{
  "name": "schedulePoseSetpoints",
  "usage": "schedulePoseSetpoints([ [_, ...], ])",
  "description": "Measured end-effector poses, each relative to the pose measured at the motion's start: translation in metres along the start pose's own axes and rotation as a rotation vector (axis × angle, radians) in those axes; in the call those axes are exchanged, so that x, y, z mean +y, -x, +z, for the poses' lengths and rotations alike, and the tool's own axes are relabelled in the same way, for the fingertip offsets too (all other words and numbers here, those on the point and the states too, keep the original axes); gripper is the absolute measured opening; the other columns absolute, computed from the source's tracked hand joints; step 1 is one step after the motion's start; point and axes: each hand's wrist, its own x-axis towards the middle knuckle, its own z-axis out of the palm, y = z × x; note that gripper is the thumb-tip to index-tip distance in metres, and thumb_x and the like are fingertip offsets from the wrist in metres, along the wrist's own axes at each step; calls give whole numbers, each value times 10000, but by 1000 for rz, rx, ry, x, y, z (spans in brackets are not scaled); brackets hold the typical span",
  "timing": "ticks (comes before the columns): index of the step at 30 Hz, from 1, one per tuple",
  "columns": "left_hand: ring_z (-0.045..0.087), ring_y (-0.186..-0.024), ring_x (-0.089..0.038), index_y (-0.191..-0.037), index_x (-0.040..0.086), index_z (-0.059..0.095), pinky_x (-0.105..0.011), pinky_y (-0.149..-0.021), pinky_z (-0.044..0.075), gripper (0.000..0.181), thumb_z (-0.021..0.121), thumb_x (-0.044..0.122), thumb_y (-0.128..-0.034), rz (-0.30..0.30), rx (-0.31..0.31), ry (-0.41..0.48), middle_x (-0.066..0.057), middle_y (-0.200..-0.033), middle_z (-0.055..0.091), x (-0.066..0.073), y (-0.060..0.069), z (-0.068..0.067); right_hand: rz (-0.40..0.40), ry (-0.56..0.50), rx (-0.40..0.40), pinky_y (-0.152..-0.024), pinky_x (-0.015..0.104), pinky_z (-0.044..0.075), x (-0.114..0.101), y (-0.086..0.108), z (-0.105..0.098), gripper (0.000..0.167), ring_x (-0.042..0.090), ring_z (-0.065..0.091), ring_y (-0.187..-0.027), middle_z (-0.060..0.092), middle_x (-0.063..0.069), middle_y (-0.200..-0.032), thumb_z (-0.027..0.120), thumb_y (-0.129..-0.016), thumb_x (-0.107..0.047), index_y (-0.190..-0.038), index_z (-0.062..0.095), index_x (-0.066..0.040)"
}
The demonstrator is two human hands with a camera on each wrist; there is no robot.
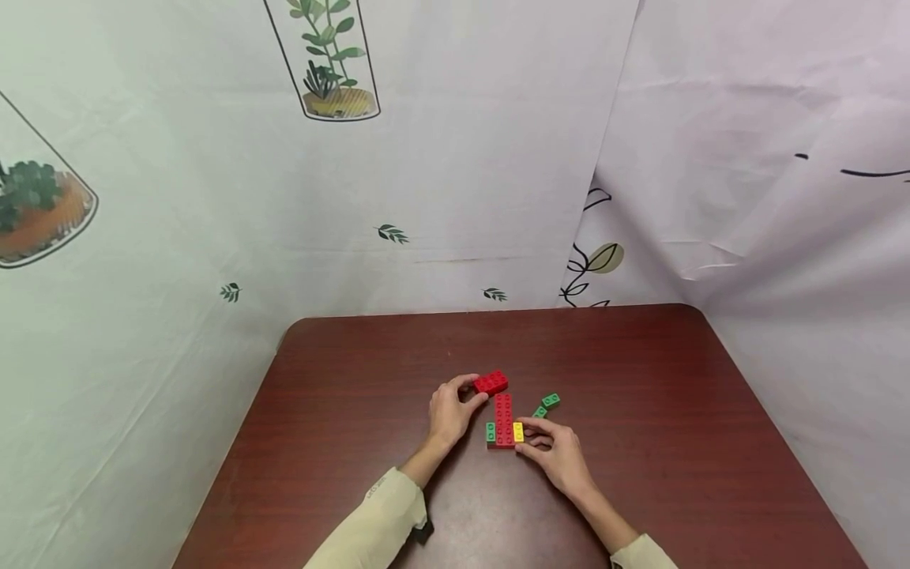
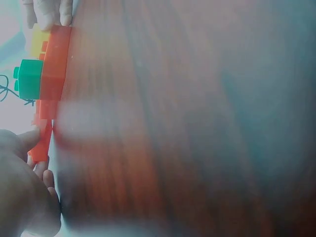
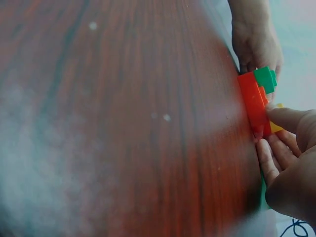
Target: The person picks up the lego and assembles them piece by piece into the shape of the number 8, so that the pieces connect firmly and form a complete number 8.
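Note:
My left hand (image 1: 449, 411) pinches a red toy brick (image 1: 491, 383) between thumb and fingers, at the far end of a red brick build (image 1: 503, 415). Along the near end of that build sit a green brick (image 1: 490, 431) on the left and a yellow brick (image 1: 518, 431) on the right. With thumb and fingers, my right hand (image 1: 558, 454) pinches the near right end by the yellow brick. In the left wrist view the green brick (image 2: 30, 79) stands up on a red base; the right wrist view shows the yellow brick (image 3: 277, 123) partly covered by my thumb.
Two loose green bricks, one farther out (image 1: 550, 401) and one nearer (image 1: 539, 412), lie right of the build, just beyond my right hand. The brown wooden table (image 1: 341, 442) meets a white printed cloth (image 1: 455, 182) behind and at both sides.

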Motion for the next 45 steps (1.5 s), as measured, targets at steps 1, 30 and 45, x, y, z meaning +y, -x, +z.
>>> schedulePoseSetpoints([
  [1,718,-976,-217,-1234,142,793,-464,-843,567,372,888,254,-892,-7,7,16,-26,-1070,775,0,0,0,2,-3,-2,-786,244,590,0,0,0,455,130,727,-854,746,77,-1037,877,-797,96,-1224,776,-23],
  [30,726,-1039,-208,-1234,164,797,-389,-868,562,360,888,245,-895,-75,25,239,19,-1108,786,13,4,-8,-24,-62,-11,-768,259,591,4,0,-3,452,205,732,-877,753,114,-1046,899,-798,43,-1228,764,17],
  [45,681,-1115,-280,-1233,164,791,-442,-895,542,344,878,203,-902,-85,-76,388,7,-1158,771,19,16,-22,-23,-58,-27,-765,250,589,6,-2,-3,435,146,719,-859,755,105,-1028,892,-810,45,-1226,768,9],
])
